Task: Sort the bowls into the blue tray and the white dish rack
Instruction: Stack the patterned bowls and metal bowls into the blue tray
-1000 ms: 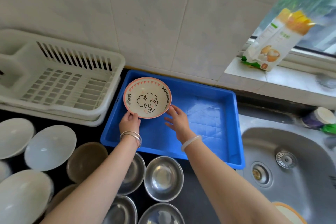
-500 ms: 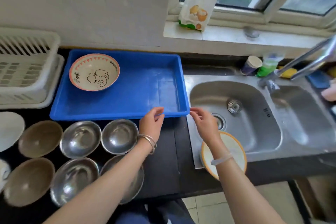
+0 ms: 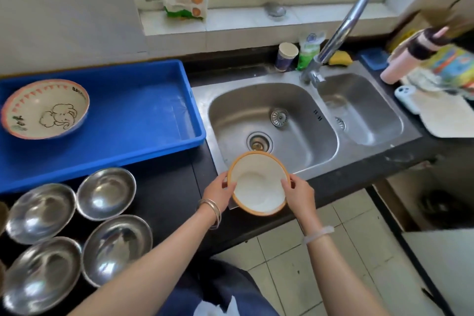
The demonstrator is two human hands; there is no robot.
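- Bowls are the job here, and the one in play is an orange-rimmed white bowl (image 3: 259,183) sitting over the front lip of the sink (image 3: 272,120), at the counter (image 3: 166,187) edge.
- Left hand (image 3: 219,194) closes on the bowl's left rim, thumb on top and the other digits tucked under it.
- Right hand (image 3: 298,194) mirrors it on the right rim, fingers (image 3: 287,183) curled over the edge; so both grips pinch the same bowl.
- Blue tray (image 3: 143,146) lies to the left of the held bowl, near it, its near right corner the closest part.
- An elephant-print bowl (image 3: 45,109) already rests in the tray's far left end, which leaves bare floor on the right half.
- Four steel bowls (image 3: 106,194) wait on the counter in front of the tray, between it and the person.
- White dish rack is out of view, so I cannot place it.
- My guess is that the coming move is a leftward carry, and the left hand is the nearer one to the tray.
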